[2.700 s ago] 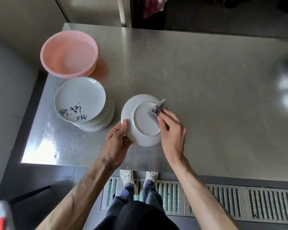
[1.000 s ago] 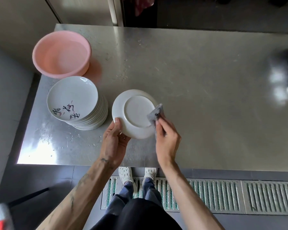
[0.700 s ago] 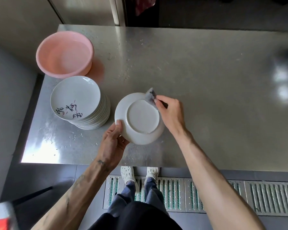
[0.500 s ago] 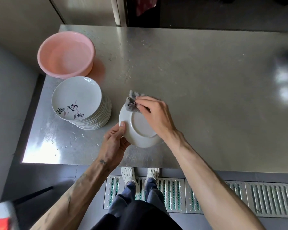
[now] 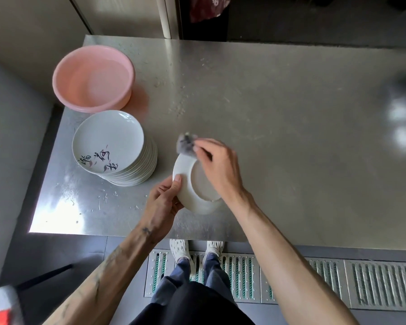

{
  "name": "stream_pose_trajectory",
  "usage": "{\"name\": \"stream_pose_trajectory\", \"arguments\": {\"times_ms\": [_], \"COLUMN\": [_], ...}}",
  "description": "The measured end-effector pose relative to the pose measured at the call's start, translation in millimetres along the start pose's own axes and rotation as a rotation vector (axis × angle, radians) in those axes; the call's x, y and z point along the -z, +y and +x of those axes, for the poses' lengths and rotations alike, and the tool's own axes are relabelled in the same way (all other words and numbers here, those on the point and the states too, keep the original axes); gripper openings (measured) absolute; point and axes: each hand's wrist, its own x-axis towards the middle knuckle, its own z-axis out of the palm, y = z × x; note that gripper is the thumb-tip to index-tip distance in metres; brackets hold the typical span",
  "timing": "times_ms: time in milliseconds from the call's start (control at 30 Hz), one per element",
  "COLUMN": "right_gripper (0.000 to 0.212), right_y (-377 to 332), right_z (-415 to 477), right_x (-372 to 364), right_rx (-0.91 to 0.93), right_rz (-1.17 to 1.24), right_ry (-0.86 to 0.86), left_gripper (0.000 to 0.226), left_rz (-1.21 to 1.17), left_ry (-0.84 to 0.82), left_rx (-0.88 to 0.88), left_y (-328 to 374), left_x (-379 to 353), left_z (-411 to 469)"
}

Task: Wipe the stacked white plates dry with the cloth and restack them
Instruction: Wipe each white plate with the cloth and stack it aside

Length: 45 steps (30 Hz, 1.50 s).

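Your left hand is gripping the left rim of a white plate, thumb on top, holding it underside-up over the bench's near edge. Your right hand is pinching a grey cloth at the plate's far rim. The plate stack is sitting near the left edge, touching a pink basin at the far-left corner.

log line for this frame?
phase: wiping | left hand: holds plate underside up | right hand: cloth at far rim | stack: left
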Motion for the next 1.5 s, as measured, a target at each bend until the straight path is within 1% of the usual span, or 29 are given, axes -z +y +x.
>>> {"name": "stream_pose_trajectory", "arguments": {"times_ms": [67, 133, 233, 300, 367, 433, 500, 567, 600, 700, 733, 767, 867, 933, 1033, 1067, 1133, 1200, 1233, 1333, 1500], "right_gripper": [0.016, 0.012, 0.013, 0.010, 0.009, 0.008, 0.008, 0.009, 0.011, 0.039, 0.042, 0.040, 0.018, 0.008, 0.008, 0.009, 0.013, 0.019, 0.021, 0.028, 0.032], "right_y": [16.8, 29.0, 36.1, 39.5, 42.5, 48.3, 55.0, 63.1, 67.3, 77.4, 80.5, 83.3, 91.9, 97.8, 109.4, 113.2, 121.3, 130.3, 135.3, 151.6, 182.1], "right_z": [-1.2, -10.9, -36.5, -55.6, -65.7, -57.5, -39.1, -18.4, -9.5, 6.9, 9.7, 11.4, 8.5, 2.3, -10.9, -14.8, -21.6, -24.6, -25.0, -23.8, -25.8], "right_x": [11.0, 15.2, 10.4, 7.5, 8.7, 15.3, 25.8, 38.7, 45.7, 67.3, 73.1, 78.1, 91.5, 99.9, 108.0, 109.5, 112.0, 112.0, 111.6, 110.8, 110.0], "right_rx": [-0.205, -0.334, -0.486, -0.574, -0.656, -0.729, -0.766, -0.787, -0.807, -0.881, -0.909, -0.933, -0.997, -1.024, -1.031, -1.030, -1.016, -1.000, -0.997, -0.986, -0.979], "right_rz": [0.003, 0.010, 0.019, 0.021, 0.064, 0.108, 0.103, 0.109, 0.151, 0.264, 0.284, 0.309, 0.431, 0.476, 0.464, 0.455, 0.445, 0.460, 0.470, 0.485, 0.479], "right_ry": [0.087, 0.139, 0.203, 0.216, 0.220, 0.243, 0.256, 0.229, 0.201, 0.045, -0.003, -0.026, 0.003, 0.010, 0.050, 0.079, 0.154, 0.227, 0.263, 0.366, 0.479], "left_gripper": [0.032, 0.033, 0.034, 0.036, 0.041, 0.042, 0.039, 0.035, 0.033, 0.028, 0.028, 0.028, 0.029, 0.033, 0.033, 0.031, 0.032, 0.042, 0.051, 0.086, 0.123], "left_rz": [-0.024, -0.042, -0.055, -0.045, 0.017, 0.107, 0.195, 0.275, 0.329, 0.562, 0.649, 0.749, 1.042, 1.115, 1.159, 1.188, 1.246, 1.202, 1.145, 1.050, 0.991], "left_ry": [0.014, 0.025, 0.062, 0.072, 0.052, 0.008, -0.045, -0.088, -0.108, -0.193, -0.224, -0.249, -0.285, -0.334, -0.420, -0.417, -0.325, -0.193, -0.153, -0.152, -0.149], "left_rx": [-0.011, -0.026, -0.034, -0.037, -0.040, -0.050, -0.064, -0.087, -0.105, -0.225, -0.276, -0.330, -0.453, -0.483, -0.518, -0.553, -0.620, -0.618, -0.576, -0.402, -0.140], "left_y": [1.0, 1.8, -0.8, -3.1, -4.9, -6.1, -6.9, -7.4, -7.7, -7.0, -6.7, -7.2, -12.7, -14.4, -19.6, -24.0, -37.1, -51.1, -56.3, -68.7, -87.9], "left_x": [0.1, -0.2, -2.3, -3.9, -5.4, -8.4, -11.6, -14.2, -15.1, -19.4, -21.3, -22.7, -25.6, -29.0, -39.3, -43.2, -50.6, -55.2, -58.5, -74.5, -96.7], "left_z": [1.4, 3.3, 7.6, 11.2, 14.6, 17.1, 19.0, 21.9, 23.9, 31.9, 35.3, 38.9, 50.1, 54.0, 62.1, 65.1, 70.2, 75.5, 78.5, 93.2, 129.8]}}
